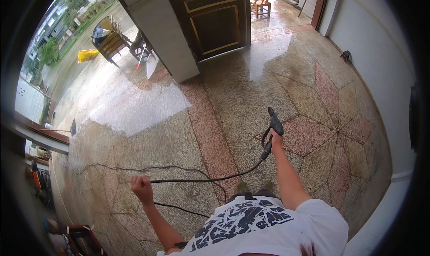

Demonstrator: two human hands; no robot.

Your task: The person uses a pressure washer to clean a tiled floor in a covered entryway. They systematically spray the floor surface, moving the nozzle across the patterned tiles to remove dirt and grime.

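Note:
My right hand (276,141) is closed around the grip of a black pressure washer spray gun (276,124), whose short nozzle points away from me over the wet terrazzo floor (161,138). A black hose (201,180) runs from the base of the gun to my left hand (141,185), which is closed on it, out to my left. More dark hose or cable (181,208) lies in loops on the floor under and beyond the held stretch. No water jet can be made out at the nozzle.
A square pillar (161,30) and a dark wooden door (215,24) stand ahead. Chairs (112,40), a dustpan (152,65) and a yellow bag (88,55) are outside on the left. A mop-like tool (73,127) lies left. A white wall (373,54) bounds the right; a wooden chair (262,3) stands beyond the doorway.

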